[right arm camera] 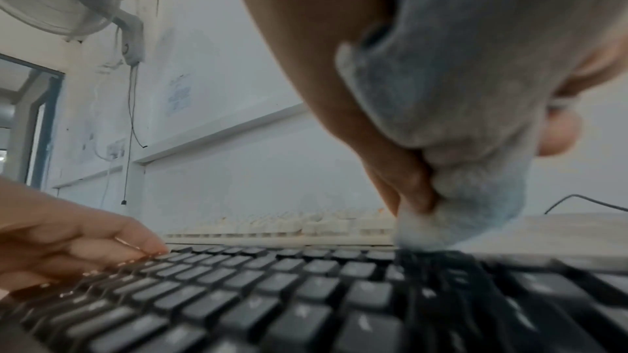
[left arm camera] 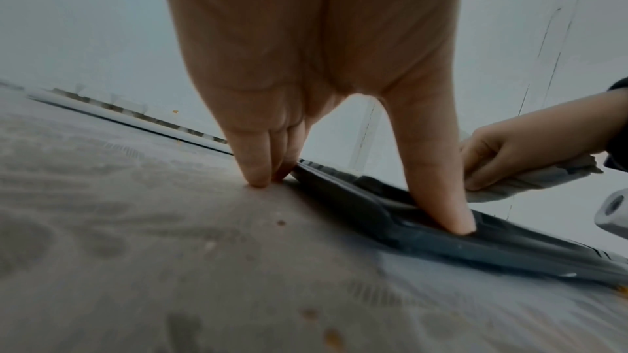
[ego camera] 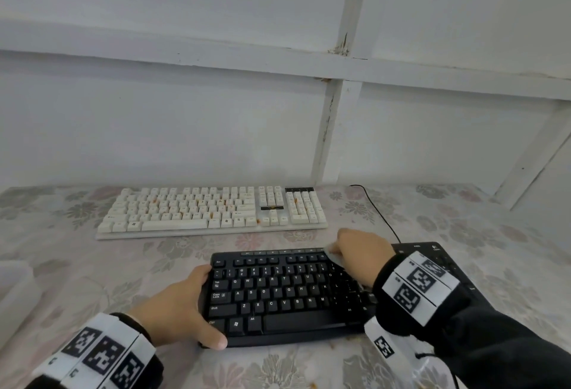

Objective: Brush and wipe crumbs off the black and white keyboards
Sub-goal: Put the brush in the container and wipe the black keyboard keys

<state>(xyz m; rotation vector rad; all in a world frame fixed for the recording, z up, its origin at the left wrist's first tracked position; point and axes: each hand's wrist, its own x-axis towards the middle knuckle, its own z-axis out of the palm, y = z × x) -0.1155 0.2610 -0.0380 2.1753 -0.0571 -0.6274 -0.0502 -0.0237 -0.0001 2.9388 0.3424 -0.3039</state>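
The black keyboard (ego camera: 284,293) lies near me on the flowered tablecloth (ego camera: 92,265). My left hand (ego camera: 197,305) holds its left end, thumb on the front corner and fingers at the far corner; in the left wrist view the thumb (left arm camera: 441,197) presses on the black keyboard (left arm camera: 441,240). My right hand (ego camera: 361,252) grips a bunched grey-white cloth (ego camera: 332,254) on the top key rows, right of centre. The right wrist view shows the cloth (right arm camera: 458,144) touching the black keys (right arm camera: 271,291). Farther back lies the white keyboard (ego camera: 210,212), dotted with orange crumbs.
A black cable (ego camera: 380,212) runs from the wall side toward the black keyboard's right end. A white box (ego camera: 12,290) sits at the table's left edge. Orange crumbs (ego camera: 333,345) lie on the cloth in front of the black keyboard. The wall stands right behind the white keyboard.
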